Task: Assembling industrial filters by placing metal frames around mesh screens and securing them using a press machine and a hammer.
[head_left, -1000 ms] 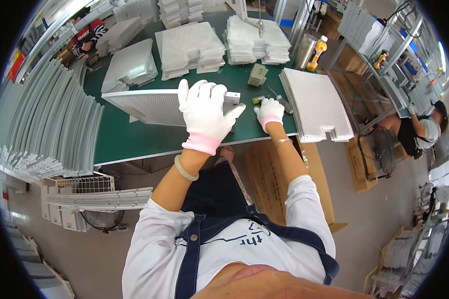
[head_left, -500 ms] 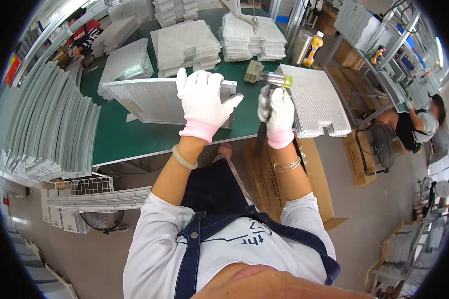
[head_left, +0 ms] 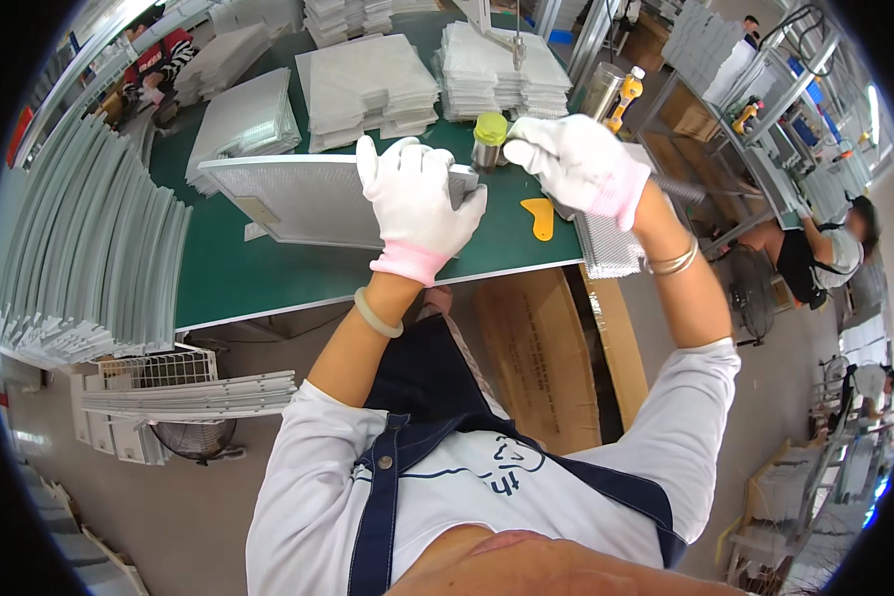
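A framed mesh panel (head_left: 298,199) stands on its long edge on the green bench, its thin rim upward. My gloved left hand (head_left: 412,194) holds it near its right end, fingers over the top and thumb out to the right. My gloved right hand (head_left: 566,164) is closed on a mallet (head_left: 486,154) with a metal head and a yellow-green face. The mallet head is just beyond the panel's right end; I cannot tell whether it touches. Its dark handle runs out blurred to the right, behind the wrist.
A yellow flat L-shaped piece (head_left: 539,219) lies right of the panel. Mesh sheets (head_left: 606,243) lie at the bench's right edge, with further stacks (head_left: 368,89) behind. White frames (head_left: 89,238) stand at left. A bottle (head_left: 626,94) stands far right; a cardboard box (head_left: 536,348) is below.
My right hand has swung up and leftward, bringing the mallet head toward the panel's right end. The yellow piece is now uncovered. My left hand stays on the panel.
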Motion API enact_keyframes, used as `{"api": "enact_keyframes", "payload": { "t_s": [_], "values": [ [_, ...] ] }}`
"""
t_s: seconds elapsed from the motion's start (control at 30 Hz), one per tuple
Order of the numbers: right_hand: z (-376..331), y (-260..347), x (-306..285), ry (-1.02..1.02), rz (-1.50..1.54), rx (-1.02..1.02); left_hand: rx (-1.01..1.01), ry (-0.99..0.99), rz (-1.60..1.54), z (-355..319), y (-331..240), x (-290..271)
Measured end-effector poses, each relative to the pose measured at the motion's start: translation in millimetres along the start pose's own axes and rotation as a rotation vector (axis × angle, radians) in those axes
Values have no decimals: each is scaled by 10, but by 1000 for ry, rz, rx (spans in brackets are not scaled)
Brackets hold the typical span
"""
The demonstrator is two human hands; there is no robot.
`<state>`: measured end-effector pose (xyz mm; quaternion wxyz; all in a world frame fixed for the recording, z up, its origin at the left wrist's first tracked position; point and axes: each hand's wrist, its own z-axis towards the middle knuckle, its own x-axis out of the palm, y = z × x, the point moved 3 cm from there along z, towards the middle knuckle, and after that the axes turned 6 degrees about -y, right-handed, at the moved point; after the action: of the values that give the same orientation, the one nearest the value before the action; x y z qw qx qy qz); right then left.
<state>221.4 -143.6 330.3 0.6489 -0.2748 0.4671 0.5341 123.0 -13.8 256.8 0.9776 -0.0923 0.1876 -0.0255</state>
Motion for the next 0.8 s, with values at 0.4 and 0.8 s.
{"api": "enact_keyframes", "payload": {
  "t_s": [0.4, 0.8],
  "values": [
    [-18, 79, -261, -458, 129, 21, -31, -75, -78, 11, -2, 84],
    [-307, -312, 330, -244, 170, 271, -31, -46, -47, 15, 14, 104]
  ]
}}
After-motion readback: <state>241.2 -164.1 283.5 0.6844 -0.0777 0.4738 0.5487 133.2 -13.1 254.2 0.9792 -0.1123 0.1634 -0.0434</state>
